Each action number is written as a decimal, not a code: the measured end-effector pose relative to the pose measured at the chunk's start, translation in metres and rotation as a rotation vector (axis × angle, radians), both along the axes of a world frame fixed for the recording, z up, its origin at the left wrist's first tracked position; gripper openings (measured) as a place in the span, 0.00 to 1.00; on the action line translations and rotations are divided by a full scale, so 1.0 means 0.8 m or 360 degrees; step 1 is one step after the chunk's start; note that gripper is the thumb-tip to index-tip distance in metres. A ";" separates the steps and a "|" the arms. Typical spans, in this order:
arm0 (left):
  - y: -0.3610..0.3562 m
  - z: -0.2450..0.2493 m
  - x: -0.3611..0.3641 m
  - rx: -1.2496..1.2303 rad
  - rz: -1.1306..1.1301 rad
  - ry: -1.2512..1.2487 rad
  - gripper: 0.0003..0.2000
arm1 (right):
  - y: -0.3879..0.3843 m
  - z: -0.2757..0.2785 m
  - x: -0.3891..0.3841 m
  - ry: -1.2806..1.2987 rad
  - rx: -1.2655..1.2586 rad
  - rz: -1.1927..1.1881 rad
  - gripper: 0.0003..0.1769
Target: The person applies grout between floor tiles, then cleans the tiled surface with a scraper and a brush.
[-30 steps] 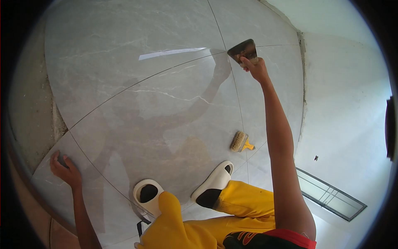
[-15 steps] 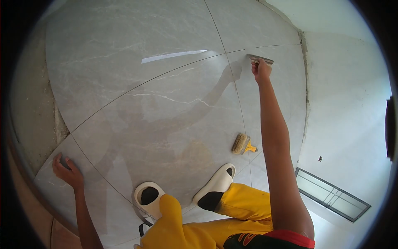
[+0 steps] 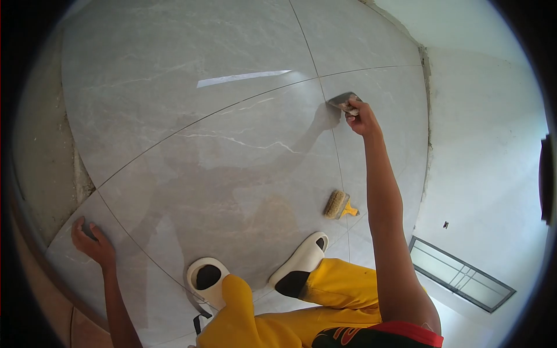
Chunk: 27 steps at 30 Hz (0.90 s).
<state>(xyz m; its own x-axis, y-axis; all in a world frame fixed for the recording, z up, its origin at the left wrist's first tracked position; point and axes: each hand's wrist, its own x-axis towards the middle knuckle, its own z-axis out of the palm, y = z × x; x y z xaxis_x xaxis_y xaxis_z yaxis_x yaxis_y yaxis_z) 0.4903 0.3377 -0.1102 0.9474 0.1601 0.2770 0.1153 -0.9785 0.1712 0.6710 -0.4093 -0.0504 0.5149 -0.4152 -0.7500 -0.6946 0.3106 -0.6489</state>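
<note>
My right hand is closed around a putty knife with a wide metal blade. Its blade is at the thin tile joint, just below where two joints cross. At the left, my left hand is by a glossy grey floor tile, thumb apart from its curved fingers. A dark patch shows between them; whether it is shadow or an object I cannot make out. A brush with pale bristles and a yellow handle lies on the floor below my right hand.
My cream shoes and yellow trousers are at the bottom. A white wall with a dark-framed window runs along the right. Rough bare concrete borders the tiles at the left.
My right hand has brought the putty knife down and slightly left, from near the cross joint to the joint running toward me. The blade is turned more. My left hand has hardly moved.
</note>
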 end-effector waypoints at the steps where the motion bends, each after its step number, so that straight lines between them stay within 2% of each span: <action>1: -0.001 -0.001 -0.001 -0.0009 -0.0014 -0.0011 0.16 | 0.003 -0.011 0.009 -0.0058 0.0010 -0.0052 0.04; 3: -0.001 0.002 -0.003 -0.0042 0.0002 0.0021 0.16 | 0.006 -0.024 0.050 -0.0043 -0.0054 -0.0025 0.04; 7: -0.002 0.001 -0.001 -0.0014 -0.0010 0.0005 0.16 | 0.004 -0.010 0.074 -0.0021 -0.0108 0.0092 0.04; 10: -0.001 -0.001 -0.003 -0.0003 0.0011 0.0005 0.17 | 0.018 -0.006 0.056 0.0006 -0.0084 -0.0031 0.05; 14: -0.006 0.003 -0.002 -0.0050 0.0057 0.0104 0.17 | 0.006 -0.022 0.081 -0.0159 0.0039 -0.0066 0.04; 15: -0.006 -0.002 -0.003 -0.0004 0.0057 0.0068 0.17 | 0.010 -0.017 0.083 -0.0096 -0.0039 -0.0067 0.03; 18: 0.001 0.000 0.001 0.0005 0.0062 0.0015 0.17 | 0.027 -0.004 0.063 0.0050 -0.0176 0.0130 0.04; 19: -0.001 -0.001 -0.002 -0.0027 0.0047 0.0026 0.17 | 0.028 -0.009 0.058 0.0004 -0.0046 0.0016 0.04; 22: -0.006 0.005 0.000 -0.0060 0.0070 0.0073 0.16 | 0.026 -0.027 0.067 -0.0217 -0.0024 -0.0190 0.04; 23: -0.005 0.004 0.000 -0.0053 0.0057 0.0062 0.16 | 0.010 -0.033 0.071 -0.0227 0.0070 -0.0095 0.03; 26: -0.001 0.001 0.002 -0.0039 0.0041 0.0023 0.16 | 0.015 0.012 0.070 0.0006 0.0080 0.0361 0.03; 27: -0.003 0.002 0.002 -0.0040 0.0045 0.0025 0.16 | 0.034 0.024 0.065 -0.0136 -0.0160 0.0229 0.03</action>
